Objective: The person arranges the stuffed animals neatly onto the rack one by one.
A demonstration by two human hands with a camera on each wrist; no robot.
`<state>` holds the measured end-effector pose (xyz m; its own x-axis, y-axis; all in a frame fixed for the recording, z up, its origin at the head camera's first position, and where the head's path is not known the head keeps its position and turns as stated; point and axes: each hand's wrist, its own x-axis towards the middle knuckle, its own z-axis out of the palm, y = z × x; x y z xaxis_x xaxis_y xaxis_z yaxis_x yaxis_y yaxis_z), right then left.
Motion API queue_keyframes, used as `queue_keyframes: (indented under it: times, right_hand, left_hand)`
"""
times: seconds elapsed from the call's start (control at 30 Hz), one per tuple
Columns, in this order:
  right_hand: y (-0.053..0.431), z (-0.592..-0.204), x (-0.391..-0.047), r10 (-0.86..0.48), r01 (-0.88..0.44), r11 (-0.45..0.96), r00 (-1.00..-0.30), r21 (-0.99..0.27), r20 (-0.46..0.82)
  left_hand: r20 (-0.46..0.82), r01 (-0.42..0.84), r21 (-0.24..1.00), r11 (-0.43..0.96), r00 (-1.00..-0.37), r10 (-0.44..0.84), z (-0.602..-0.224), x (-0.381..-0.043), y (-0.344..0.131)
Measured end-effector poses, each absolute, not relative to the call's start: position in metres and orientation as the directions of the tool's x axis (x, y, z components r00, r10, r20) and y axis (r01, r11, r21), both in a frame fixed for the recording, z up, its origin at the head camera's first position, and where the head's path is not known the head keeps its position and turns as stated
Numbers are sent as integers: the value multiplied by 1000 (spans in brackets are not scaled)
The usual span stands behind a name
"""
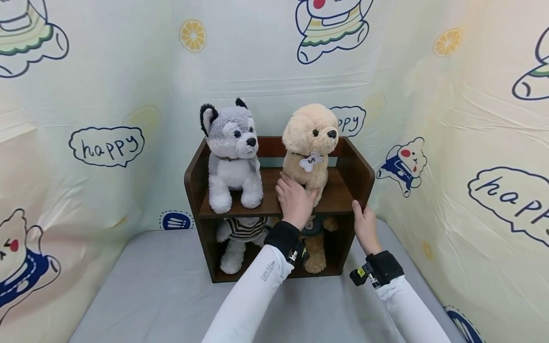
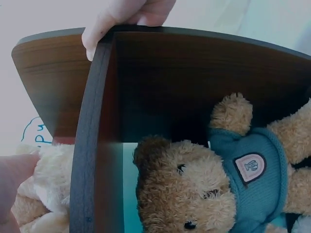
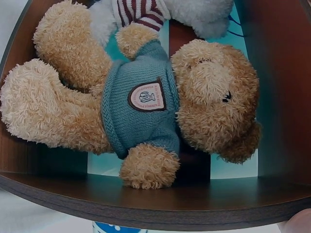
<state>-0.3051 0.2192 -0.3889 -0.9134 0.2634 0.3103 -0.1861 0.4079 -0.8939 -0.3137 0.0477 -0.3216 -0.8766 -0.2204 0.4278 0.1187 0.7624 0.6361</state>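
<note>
A beige plush dog [image 1: 306, 136] with a bone-shaped tag sits upright on the upper board of a brown wooden shelf [image 1: 271, 209], at the right. My left hand [image 1: 297, 200] holds it low at its front, fingers on one side and thumb on the other. The right hand [image 1: 366, 227] grips the shelf's right side panel, its thumb at the front edge. In the right wrist view a tan teddy bear [image 3: 141, 99] in a teal sweater sits in the lower compartment; my left arm partly covers it in the head view.
A grey and white plush husky [image 1: 233, 152] sits on the upper board at the left. Below it is a white plush toy [image 1: 233, 252] in a striped top. The shelf stands on a grey-covered table [image 1: 141, 286] before a printed cloth backdrop [image 1: 240, 62].
</note>
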Motion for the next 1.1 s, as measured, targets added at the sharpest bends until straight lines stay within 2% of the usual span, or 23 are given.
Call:
queue_keyframes:
  times: [0.67,1.1]
  right_hand:
    - [217,-390,-306,262,-223,393,-903,-892,341]
    - [217,-391,-307,255,-217,388,-909,-896,331]
  left_hand:
    - [417,63,620,782,-871,-260,-318,-321,54]
    - [376,54,668,743,-885,-274,-319,-324,53]
